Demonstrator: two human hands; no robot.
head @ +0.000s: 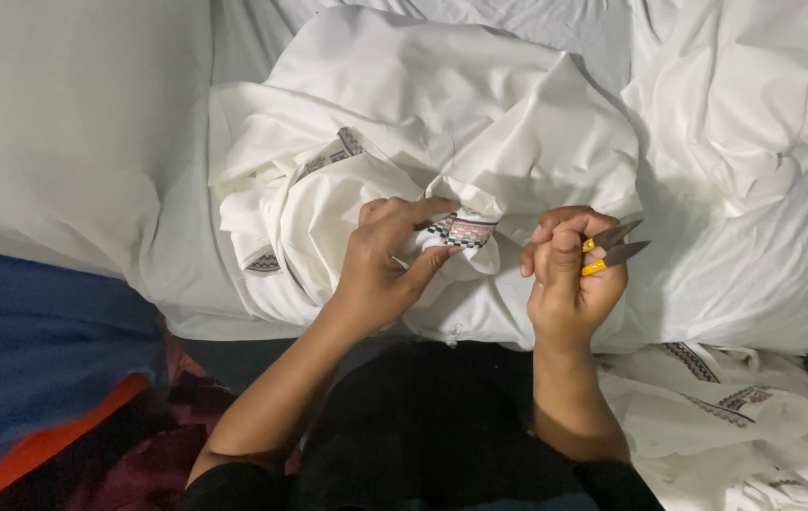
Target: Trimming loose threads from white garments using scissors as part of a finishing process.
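My left hand (387,265) pinches a fold of white cloth (442,123) at an embroidered band (463,230) with a checked black, pink and green pattern. My right hand (570,274) is closed around small thread snips (612,248) with yellow-tipped handles and two grey blades pointing right, away from the band. The two hands are a short way apart, just in front of my dark-clothed lap. The white cloth is bunched in a heap with more patterned trim (333,153) showing on its left folds.
More white fabric with embroidered trim (707,378) lies at the lower right. Crumpled white sheets (745,104) cover the upper right. A blue cloth with an orange edge (35,369) lies at the left, below a plain white surface (54,123).
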